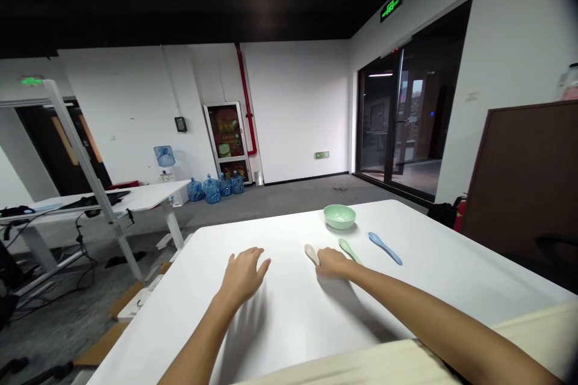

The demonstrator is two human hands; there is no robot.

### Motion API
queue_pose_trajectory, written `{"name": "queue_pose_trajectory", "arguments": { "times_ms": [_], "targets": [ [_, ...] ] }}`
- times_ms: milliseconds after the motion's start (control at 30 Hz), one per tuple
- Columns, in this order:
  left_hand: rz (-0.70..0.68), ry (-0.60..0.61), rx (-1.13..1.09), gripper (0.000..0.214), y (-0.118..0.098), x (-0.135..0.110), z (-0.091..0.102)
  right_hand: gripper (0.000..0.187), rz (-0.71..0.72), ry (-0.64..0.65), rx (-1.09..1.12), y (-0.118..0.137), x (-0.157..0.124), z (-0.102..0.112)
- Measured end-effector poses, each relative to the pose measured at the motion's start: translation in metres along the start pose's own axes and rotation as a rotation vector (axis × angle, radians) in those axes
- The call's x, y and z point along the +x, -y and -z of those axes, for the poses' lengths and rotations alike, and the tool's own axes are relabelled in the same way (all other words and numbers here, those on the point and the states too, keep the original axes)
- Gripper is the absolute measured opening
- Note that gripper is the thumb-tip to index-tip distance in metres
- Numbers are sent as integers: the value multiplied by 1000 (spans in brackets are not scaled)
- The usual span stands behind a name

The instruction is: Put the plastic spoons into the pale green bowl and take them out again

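My left hand (244, 275) lies flat on the white table (289, 325), fingers stretched out, holding nothing. My right hand (332, 263) is curled with its fingers closed round the handle of a white spoon (311, 252), whose bowl sticks out to the left. Just right of that hand lies a pale green spoon (349, 249), and further right a blue spoon (385, 248). A mint green bowl (339, 216) stands behind the spoons near the table's far edge.
A second white desk (97, 201) with a metal frame and cables stands at the left. Blue water bottles (212, 188) and a vending machine (227, 141) are by the far wall. A brown panel (524, 174) rises at the right.
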State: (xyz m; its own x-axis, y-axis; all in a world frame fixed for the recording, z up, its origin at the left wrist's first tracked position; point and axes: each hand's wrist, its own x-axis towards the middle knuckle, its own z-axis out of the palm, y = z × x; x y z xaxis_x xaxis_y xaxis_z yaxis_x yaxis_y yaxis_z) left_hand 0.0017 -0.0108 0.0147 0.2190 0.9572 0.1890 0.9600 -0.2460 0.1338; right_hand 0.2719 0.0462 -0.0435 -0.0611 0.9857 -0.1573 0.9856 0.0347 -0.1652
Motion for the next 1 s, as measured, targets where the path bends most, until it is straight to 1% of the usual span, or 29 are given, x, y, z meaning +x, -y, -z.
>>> {"name": "queue_pose_trajectory", "arguments": {
  "times_ms": [100, 300, 400, 533, 633, 733, 833, 1000],
  "targets": [
    [1, -1, -1, 49, 0, 0, 0, 31, 31, 19, 0, -1, -2, 6],
    [-9, -8, -11, 47, 1, 1, -2, 30, 16, -66, 34, -13, 3, 27],
    [-10, -6, -8, 48, 2, 2, -3, 30, 8, -138, 49, -27, 10, 41],
    [-6, -1, -12, 47, 1, 2, -3, 32, -70, -240, 51, -51, 20, 59],
    [-7, -2, -19, 48, 1, 2, -3, 35, -137, -320, 54, -72, 30, 68],
    [-7, 0, -19, 48, 2, 2, -3, 38, -209, -359, 54, -92, 39, 71],
    [-3, -6, -15, 47, 3, 3, -5, 39, -288, -384, 61, -109, 48, 69],
    [0, -14, -6, 46, 5, 3, -7, 38, -361, -414, 87, -127, 67, 63]
  ]
}}
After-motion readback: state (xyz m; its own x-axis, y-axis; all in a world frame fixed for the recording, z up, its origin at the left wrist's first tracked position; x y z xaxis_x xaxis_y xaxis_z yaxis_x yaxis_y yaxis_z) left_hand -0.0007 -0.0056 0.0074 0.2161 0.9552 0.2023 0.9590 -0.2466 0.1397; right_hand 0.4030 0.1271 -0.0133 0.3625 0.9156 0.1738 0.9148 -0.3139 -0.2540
